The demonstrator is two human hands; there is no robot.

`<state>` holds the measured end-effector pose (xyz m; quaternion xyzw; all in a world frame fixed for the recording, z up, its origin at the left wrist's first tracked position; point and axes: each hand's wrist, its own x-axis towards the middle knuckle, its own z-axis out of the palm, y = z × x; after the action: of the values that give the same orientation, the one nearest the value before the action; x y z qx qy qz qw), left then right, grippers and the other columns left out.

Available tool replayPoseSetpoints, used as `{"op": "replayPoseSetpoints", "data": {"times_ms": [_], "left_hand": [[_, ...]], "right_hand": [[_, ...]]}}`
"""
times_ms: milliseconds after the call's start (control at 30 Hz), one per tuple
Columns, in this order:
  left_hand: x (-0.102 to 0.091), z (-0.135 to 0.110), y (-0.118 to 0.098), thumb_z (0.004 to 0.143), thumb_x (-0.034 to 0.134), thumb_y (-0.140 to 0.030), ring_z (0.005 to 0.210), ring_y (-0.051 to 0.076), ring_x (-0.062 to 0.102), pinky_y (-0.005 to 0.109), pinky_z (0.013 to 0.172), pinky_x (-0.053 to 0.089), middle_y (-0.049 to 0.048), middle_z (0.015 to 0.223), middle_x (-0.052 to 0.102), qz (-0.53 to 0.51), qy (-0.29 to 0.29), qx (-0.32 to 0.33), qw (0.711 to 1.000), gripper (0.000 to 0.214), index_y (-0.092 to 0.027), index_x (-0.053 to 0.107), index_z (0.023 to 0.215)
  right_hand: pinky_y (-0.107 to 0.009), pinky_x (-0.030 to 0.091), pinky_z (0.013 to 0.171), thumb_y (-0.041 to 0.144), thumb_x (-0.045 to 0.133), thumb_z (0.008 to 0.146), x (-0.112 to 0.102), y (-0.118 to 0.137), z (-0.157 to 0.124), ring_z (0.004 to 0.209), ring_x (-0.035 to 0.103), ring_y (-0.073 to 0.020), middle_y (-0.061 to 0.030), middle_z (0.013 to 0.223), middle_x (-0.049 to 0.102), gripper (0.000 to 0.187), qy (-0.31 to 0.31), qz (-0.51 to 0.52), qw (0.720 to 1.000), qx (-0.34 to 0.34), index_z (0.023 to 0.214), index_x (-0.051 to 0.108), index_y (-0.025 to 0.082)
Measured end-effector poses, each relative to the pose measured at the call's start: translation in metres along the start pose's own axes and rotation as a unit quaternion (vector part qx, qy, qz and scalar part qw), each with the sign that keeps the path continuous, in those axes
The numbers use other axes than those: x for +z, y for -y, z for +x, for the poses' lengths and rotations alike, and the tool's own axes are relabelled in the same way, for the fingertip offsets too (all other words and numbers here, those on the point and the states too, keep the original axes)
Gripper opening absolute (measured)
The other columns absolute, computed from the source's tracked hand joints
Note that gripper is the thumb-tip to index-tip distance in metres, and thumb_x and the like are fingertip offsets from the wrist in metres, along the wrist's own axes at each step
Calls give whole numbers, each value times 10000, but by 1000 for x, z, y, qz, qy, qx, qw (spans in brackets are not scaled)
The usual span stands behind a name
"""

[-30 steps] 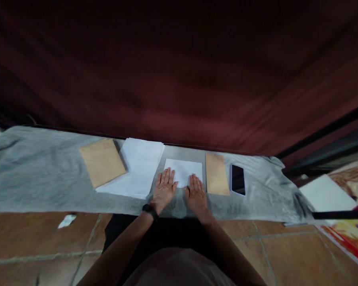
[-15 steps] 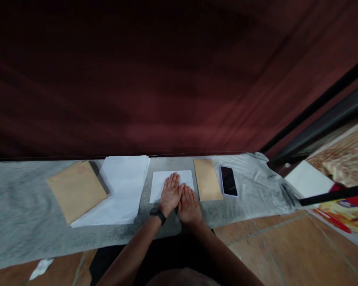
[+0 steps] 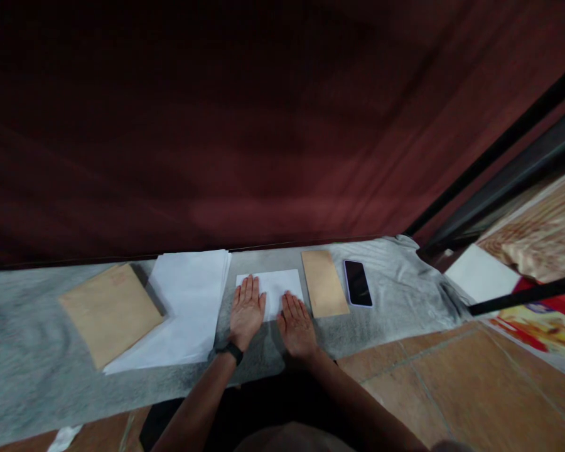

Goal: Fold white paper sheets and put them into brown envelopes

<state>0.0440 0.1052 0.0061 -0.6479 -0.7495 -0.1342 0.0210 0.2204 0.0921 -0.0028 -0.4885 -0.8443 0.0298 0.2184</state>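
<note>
A small white sheet of paper (image 3: 274,285), perhaps folded, lies crosswise in front of me on the grey cloth. Flat on its left part rests my left hand (image 3: 247,314), fingers stretched out, a dark band on the wrist. My right hand (image 3: 298,326) lies palm down over the lower right part of the paper, fingers extended. Just right of the paper is a narrow brown envelope (image 3: 326,284). To the left is a stack of larger white sheets (image 3: 188,307), partly covered by a pile of brown envelopes (image 3: 112,312).
A phone (image 3: 358,283) with a pale purple edge lies right of the narrow envelope. Grey cloth (image 3: 23,339) covers the long surface. Behind it hangs a dark red curtain-like sheet (image 3: 263,157). Black bars (image 3: 527,294) and a colourful printed package (image 3: 546,326) are at the right, above floor tiles.
My left hand has slid left across the paper, away from my right hand, so the two are now apart. My right hand stays nearly in place. The view has shifted slightly.
</note>
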Motion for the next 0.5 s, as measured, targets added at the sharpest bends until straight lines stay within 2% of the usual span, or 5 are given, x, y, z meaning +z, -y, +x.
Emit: {"op": "replayPoseSetpoints", "data": {"times_ms": [67,167,300,500], "left_hand": [[-1,0,-1,1021,317,-336,1547,287,270,493,1257,237,189,1625,359,-2,2,0,1000,608,-52,380,1555],[-3,1,-1,1016,323,-323,1546,288,273,494,1256,236,192,1622,364,-3,6,0,1000,605,-47,389,1550],[-7,0,0,1006,314,-284,1548,267,272,475,1261,224,178,1630,357,3,17,5,1000,594,-61,393,1551],[-7,1,-1,1005,296,-284,1551,256,263,482,1261,222,169,1628,367,-1,18,-9,1000,599,-76,377,1561]], "right_hand": [[-455,383,1198,298,353,1069,0,1,10,1462,440,-255,-146,1545,503,496,10,10,1000,7,1500,495,98],[-442,373,1206,264,345,1070,3,6,35,1474,420,-239,-151,1551,496,482,22,27,999,-21,1482,510,76],[-434,355,1211,277,366,1072,13,13,65,1469,426,-235,-133,1564,484,465,37,33,998,-39,1474,526,107],[-476,319,1211,332,448,1055,25,3,70,1485,398,-272,-153,1606,413,504,28,5,1000,4,1521,470,142]]}}
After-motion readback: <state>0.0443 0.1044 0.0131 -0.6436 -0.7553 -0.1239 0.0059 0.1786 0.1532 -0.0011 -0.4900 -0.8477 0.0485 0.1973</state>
